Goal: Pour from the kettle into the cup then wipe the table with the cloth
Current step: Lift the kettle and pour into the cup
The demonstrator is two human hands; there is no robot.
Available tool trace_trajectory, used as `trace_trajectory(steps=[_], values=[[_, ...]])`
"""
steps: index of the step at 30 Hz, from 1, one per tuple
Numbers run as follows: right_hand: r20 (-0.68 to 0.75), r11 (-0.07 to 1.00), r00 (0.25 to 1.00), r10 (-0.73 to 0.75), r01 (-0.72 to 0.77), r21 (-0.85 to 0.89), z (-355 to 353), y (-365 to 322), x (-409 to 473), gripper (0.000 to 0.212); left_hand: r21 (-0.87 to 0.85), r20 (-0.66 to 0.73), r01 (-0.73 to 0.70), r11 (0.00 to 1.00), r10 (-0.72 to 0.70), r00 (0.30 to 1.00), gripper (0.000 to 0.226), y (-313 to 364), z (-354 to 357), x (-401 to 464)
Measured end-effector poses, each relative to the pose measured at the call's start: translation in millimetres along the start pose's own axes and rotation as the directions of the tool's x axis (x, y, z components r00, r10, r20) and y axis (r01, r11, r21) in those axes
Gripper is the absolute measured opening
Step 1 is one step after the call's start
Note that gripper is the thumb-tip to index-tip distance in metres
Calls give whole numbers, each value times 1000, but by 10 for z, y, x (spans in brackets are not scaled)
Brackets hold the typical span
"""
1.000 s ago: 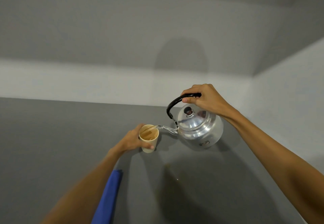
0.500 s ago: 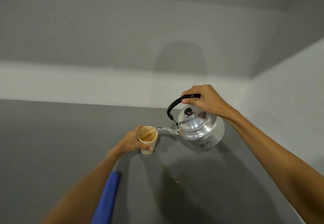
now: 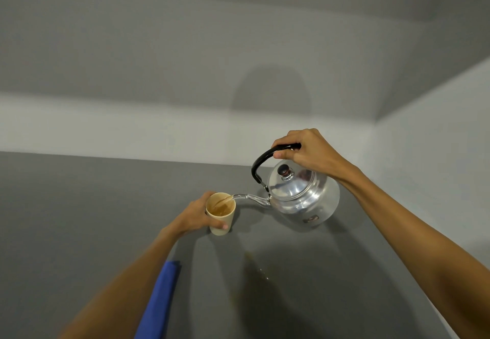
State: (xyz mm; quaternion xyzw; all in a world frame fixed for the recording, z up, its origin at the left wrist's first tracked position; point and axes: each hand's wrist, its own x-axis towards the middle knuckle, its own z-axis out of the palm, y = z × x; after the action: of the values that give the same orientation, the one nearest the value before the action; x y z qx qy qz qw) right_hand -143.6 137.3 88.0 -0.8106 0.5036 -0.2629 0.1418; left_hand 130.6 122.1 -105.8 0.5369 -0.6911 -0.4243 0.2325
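Note:
A shiny metal kettle with a black handle hangs tilted above the grey table, its spout over the rim of a beige paper cup. Brown liquid streams from the spout into the cup, which is partly full. My right hand grips the kettle's handle from above. My left hand wraps around the cup's left side and holds it on the table. A folded blue cloth lies near the front edge, partly hidden under my left forearm.
A thin brownish wet streak lies on the table in front of the cup. Grey and white walls close the table at the back and on the right.
The liquid level in the cup has risen a little as pouring goes on. The wet streak on the table has become visible. Both hands hold nearly the same places.

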Motion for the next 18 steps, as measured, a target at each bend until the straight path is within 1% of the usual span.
trace_trajectory(steps=[9, 18], values=[[21, 999, 1000, -15, 16, -34, -33, -14, 44, 15, 26, -2, -2, 1000, 2, 1000, 80, -17, -4, 24], [33, 998, 999, -35, 36, -50, -31, -24, 77, 16, 2, 15, -3, 1000, 3, 1000, 77, -39, -3, 30]])
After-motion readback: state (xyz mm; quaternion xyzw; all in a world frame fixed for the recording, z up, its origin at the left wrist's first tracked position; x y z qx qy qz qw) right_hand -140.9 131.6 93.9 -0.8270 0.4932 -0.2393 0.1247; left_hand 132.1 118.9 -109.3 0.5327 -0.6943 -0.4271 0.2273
